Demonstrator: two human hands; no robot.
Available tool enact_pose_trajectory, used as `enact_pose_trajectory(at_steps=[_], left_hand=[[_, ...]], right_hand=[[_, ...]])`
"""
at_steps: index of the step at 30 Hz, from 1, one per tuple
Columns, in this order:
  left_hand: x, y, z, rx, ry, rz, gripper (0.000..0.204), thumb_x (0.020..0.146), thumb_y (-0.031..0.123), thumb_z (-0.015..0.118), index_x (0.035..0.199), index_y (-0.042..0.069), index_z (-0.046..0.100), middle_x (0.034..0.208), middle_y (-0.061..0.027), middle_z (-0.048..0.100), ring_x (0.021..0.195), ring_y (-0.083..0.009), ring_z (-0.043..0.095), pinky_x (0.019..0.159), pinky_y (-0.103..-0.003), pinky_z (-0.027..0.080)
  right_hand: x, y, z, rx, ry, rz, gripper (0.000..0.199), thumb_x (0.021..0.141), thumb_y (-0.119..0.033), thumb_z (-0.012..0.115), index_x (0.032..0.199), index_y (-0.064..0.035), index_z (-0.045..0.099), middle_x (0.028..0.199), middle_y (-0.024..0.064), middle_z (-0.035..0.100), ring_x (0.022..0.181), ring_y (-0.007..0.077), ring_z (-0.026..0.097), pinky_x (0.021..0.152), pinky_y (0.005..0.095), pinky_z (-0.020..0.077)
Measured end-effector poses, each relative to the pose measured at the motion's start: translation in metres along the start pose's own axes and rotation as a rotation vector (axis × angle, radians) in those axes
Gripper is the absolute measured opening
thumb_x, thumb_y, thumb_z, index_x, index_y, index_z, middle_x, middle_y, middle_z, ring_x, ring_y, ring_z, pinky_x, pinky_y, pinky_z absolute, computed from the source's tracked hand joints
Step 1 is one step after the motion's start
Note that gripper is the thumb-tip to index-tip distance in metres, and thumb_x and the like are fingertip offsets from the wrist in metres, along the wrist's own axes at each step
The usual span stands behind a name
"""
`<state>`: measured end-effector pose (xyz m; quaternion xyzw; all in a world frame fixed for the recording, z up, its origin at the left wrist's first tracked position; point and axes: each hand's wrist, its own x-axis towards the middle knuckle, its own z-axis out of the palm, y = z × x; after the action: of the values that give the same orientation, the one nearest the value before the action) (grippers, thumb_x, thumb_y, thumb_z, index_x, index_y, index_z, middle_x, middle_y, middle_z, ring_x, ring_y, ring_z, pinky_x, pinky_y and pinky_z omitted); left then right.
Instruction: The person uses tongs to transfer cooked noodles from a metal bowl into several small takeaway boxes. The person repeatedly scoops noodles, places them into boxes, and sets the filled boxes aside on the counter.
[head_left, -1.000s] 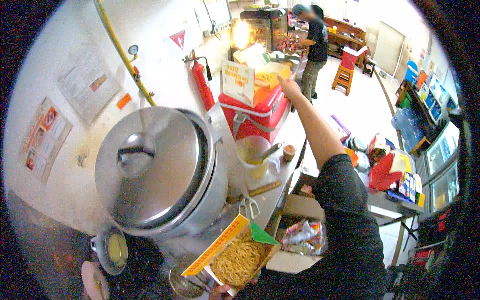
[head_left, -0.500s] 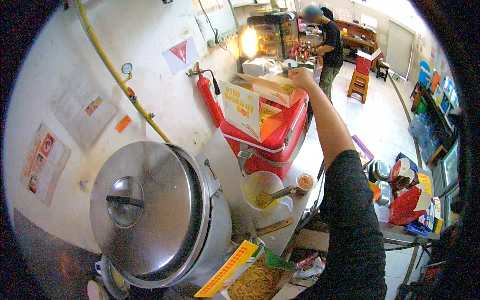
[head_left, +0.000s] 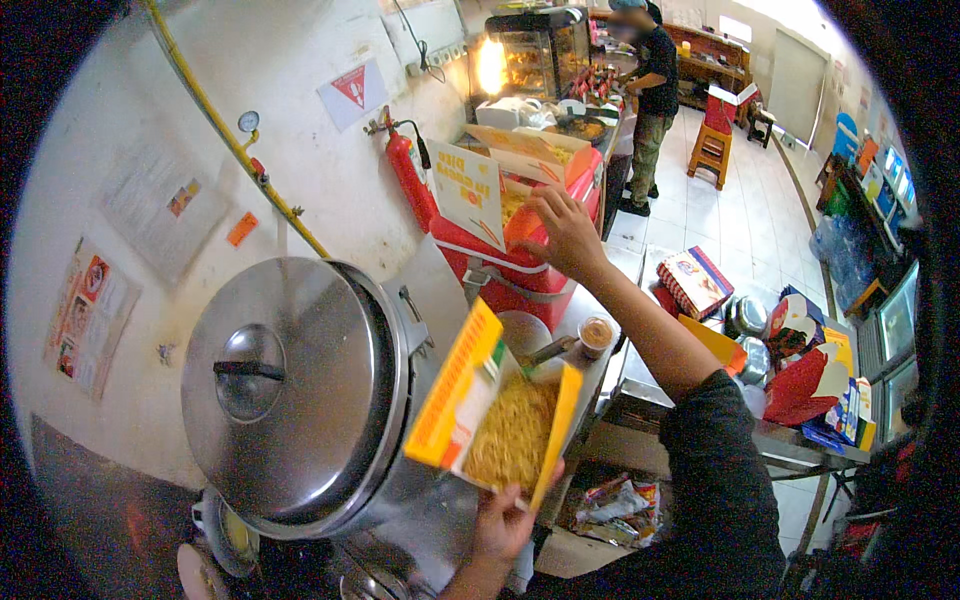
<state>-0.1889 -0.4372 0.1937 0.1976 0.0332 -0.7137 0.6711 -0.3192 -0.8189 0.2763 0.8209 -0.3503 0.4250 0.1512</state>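
My left hand grips the near end of an open yellow-and-white cardboard box, tilted in front of the big pot. Inside it lie cooked noodles. Farther off, my right hand hovers with fingers apart and nothing in them, beside an open food box with an orange inside. That box rests on a red cooler. Behind it stands another open food box, its lid raised.
A large lidded steel pot fills the left. Beyond the noodle box are a partly hidden white tub and a small sauce cup. Cartons and steel containers crowd the right-hand table. A co-worker stands at the far counter.
My right hand has drawn back toward me from the rear box. The noodle box has risen from the lower edge, and my left hand has come into view holding it.
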Motion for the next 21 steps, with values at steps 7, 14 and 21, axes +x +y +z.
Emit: enact_pose_trajectory(at_steps=[7, 14, 21], left_hand=[[0.099, -0.006, 0.086, 0.15, -0.115, 0.396, 0.055, 0.087, 0.002, 0.067, 0.137, 0.006, 0.046, 0.138, -0.0153, 0.051, 0.126, -0.0398, 0.051, 0.106, -0.056, 0.046], [0.228, -0.001, 0.122, 0.302, -0.041, 0.866, 0.071, 0.082, 0.008, 0.076, 0.139, 0.012, 0.034, 0.136, -0.0111, 0.048, 0.122, -0.0283, 0.051, 0.103, -0.044, 0.048], [0.309, 0.019, 0.168, 0.544, 0.183, 1.11, 0.099, 0.075, 0.019, 0.085, 0.143, 0.008, 0.014, 0.142, -0.0197, 0.033, 0.13, -0.0319, 0.04, 0.111, -0.044, 0.038]], right_hand=[[0.003, 0.038, 0.0, -0.126, 0.063, 0.024, 0.045, 0.076, -0.027, 0.076, 0.111, -0.0079, 0.055, 0.114, 0.0106, 0.058, 0.109, 0.033, 0.056, 0.09, 0.0469, 0.0456], [0.005, 0.065, -0.006, -0.069, 0.053, -0.178, 0.036, 0.074, -0.017, 0.076, 0.102, -0.0051, 0.056, 0.104, 0.0131, 0.056, 0.104, 0.0362, 0.054, 0.087, 0.0436, 0.0472], [-0.001, 0.058, 0.005, 0.186, 0.138, 0.099, 0.029, 0.077, -0.012, 0.076, 0.1, -0.0056, 0.059, 0.104, 0.015, 0.058, 0.101, 0.0372, 0.057, 0.086, 0.0434, 0.0473]])
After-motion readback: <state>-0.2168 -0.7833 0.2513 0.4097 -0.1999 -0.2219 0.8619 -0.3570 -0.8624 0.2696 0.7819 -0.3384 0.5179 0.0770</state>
